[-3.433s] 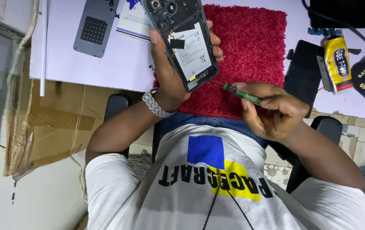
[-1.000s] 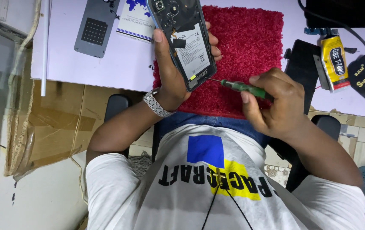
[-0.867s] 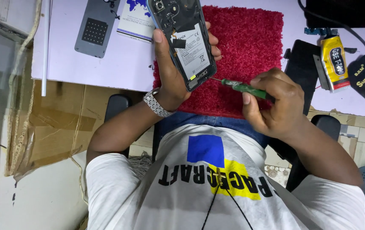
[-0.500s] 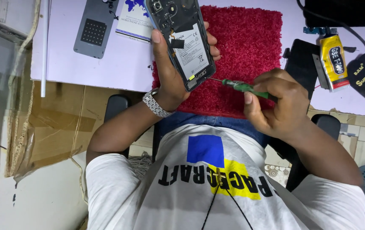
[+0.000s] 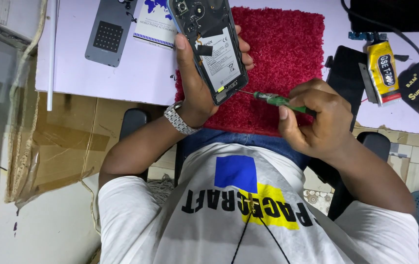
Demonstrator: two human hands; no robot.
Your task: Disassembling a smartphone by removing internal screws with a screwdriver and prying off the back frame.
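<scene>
Opened dark smartphone with back cover off (image 5: 212,49), held upright at upper centre of frame over red shaggy fabric mat (image 5: 287,54). Left hand (image 5: 194,80) wrapped around phone's edge, thumb along left side, fingertips showing at right side; metal link wristwatch (image 5: 177,119) on that wrist. Right hand (image 5: 317,120) at centre right, clenched on slim green-handled screwdriver (image 5: 278,101), metal tip touching or just at phone's lower corner. Back cover already removed: white-labelled battery, black tape patch and camera modules exposed. Battery and inner parts in place, none lifted; judged early-to-middle stage of disassembly, lower-edge fastener in hand. Grey rectangular panel with dotted square (image 5: 109,32) lying at upper left on white tabletop (image 5: 141,73), apart from phone. Yellow glue tube (image 5: 383,71) at upper right, untouched. Loose screws not discernible.
</scene>
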